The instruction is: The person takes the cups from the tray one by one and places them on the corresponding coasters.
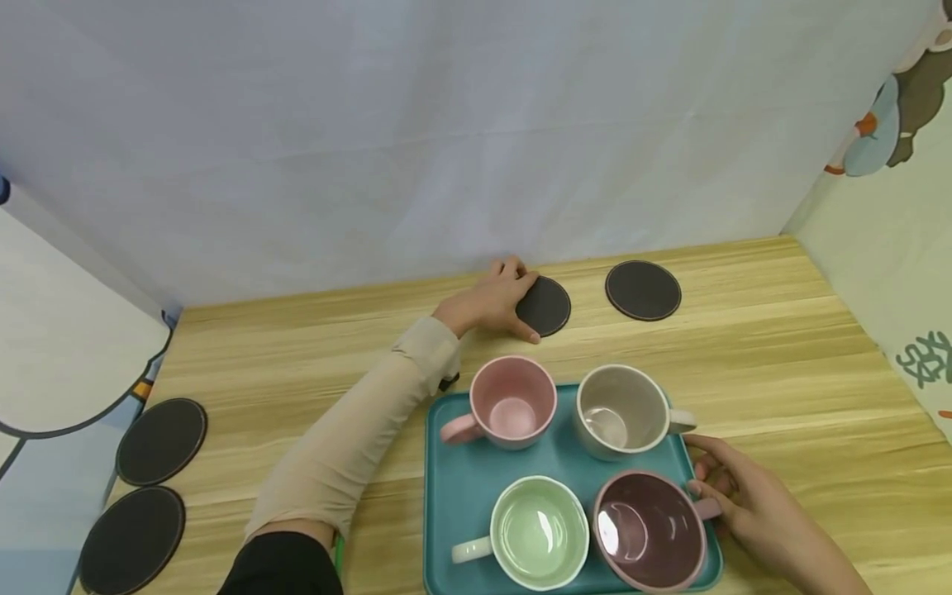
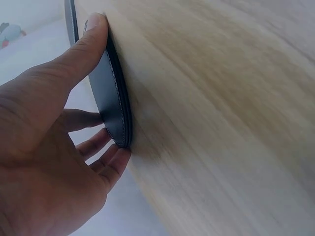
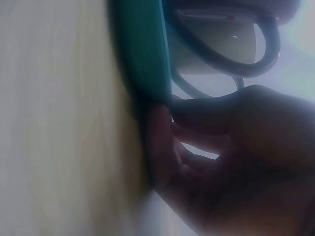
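At the back of the table, my left hand (image 1: pixel 497 299) spans a round black coaster (image 1: pixel 546 307), thumb at its near edge and fingertips at the far one. In the left wrist view this coaster (image 2: pixel 110 98) shows a stitched, layered edge between thumb and fingers. My right hand (image 1: pixel 751 500) grips the right rim of a teal tray (image 1: pixel 461 487), with fingers at its side in the right wrist view. On the tray stand a pink cup (image 1: pixel 513 402), a grey-beige cup (image 1: pixel 621 411), a light green cup (image 1: pixel 539 533) and a mauve cup (image 1: pixel 649 530).
Another black coaster (image 1: pixel 643 290) lies at the back right. Two more, one black coaster (image 1: pixel 161 441) and a nearer black coaster (image 1: pixel 132 540), lie at the table's left edge. A white curtain (image 1: pixel 446 149) hangs behind the wooden table (image 1: pixel 803 372).
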